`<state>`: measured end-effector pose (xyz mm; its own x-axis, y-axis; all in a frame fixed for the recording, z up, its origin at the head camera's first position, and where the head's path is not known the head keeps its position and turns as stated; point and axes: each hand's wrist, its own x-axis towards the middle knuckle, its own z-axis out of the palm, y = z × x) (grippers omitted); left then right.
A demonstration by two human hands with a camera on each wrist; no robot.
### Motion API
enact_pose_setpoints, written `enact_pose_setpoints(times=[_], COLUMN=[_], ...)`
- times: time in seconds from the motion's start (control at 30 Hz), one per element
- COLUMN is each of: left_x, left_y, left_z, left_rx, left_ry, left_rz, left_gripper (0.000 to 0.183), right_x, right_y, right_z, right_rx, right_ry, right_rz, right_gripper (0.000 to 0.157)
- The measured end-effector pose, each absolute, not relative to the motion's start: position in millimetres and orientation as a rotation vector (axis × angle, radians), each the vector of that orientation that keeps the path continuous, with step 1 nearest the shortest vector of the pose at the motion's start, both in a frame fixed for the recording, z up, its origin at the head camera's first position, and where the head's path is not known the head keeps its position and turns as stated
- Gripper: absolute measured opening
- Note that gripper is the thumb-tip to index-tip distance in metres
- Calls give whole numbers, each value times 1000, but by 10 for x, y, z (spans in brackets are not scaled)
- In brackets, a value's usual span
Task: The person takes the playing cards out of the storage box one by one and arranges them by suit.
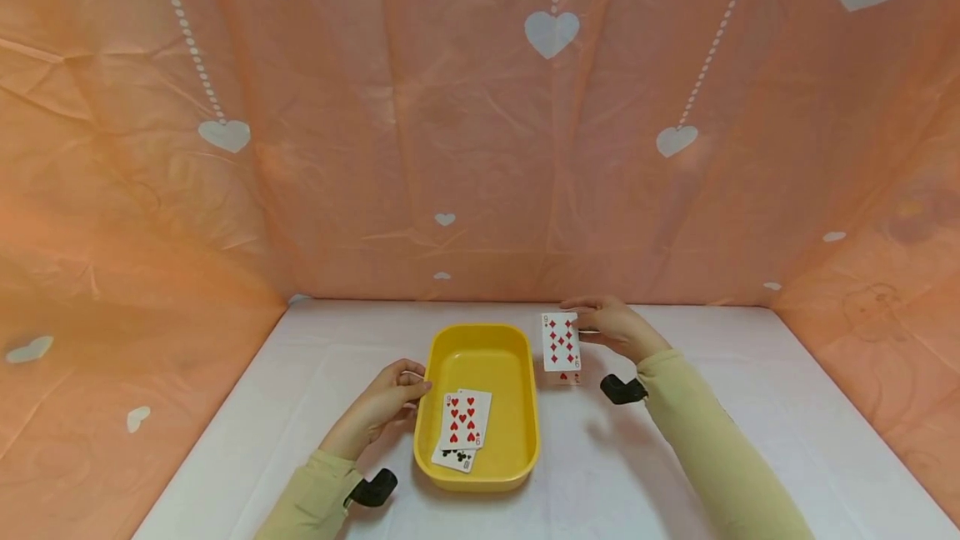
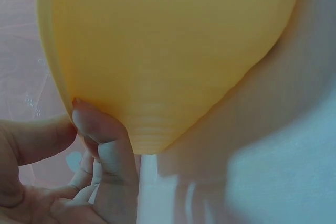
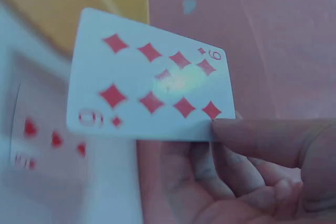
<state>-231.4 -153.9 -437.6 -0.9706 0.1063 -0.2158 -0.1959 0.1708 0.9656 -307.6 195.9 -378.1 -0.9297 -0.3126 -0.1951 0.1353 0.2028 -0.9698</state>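
Observation:
My right hand [image 1: 611,327] pinches the nine of diamonds [image 1: 561,342] by its edge, holding it face-up above the table. Below that card, partly covered from the head view, lies a hearts card [image 3: 48,137] on the tabletop. My left hand [image 1: 386,398] grips the rim of a yellow tray [image 1: 480,482], thumb and finger on either side of its wall in the left wrist view. Inside the tray, toward its near end, the nine of hearts [image 1: 462,421] overlaps the ten of clubs [image 1: 453,458]. The near tray wall and table cast shadows.
A white cloth [image 1: 300,407] covers the table. Orange curtain walls [image 1: 480,148] with white hearts enclose it at the back and both sides. Dark wrist mounts [image 1: 375,487] stick out from the sleeves, the right one [image 1: 622,390] just above the tabletop.

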Motion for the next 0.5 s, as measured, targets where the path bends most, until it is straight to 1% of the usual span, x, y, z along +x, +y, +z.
enact_pose_setpoints(times=[0.27,0.5], left_x=[-2320,-2311], left_y=[-1547,-1541], left_z=[-4380,-4366], left_rx=[-79,-78], left_ry=[2223,2222], left_rz=[1878,1865], left_gripper=[22,23], right_x=[-3051,-3055], right_y=[2315,2464], right_z=[-3997,-4202], right_rx=[-153,80], right_ry=[2144,2164], right_rz=[-1865,-1981], right_gripper=[43,44])
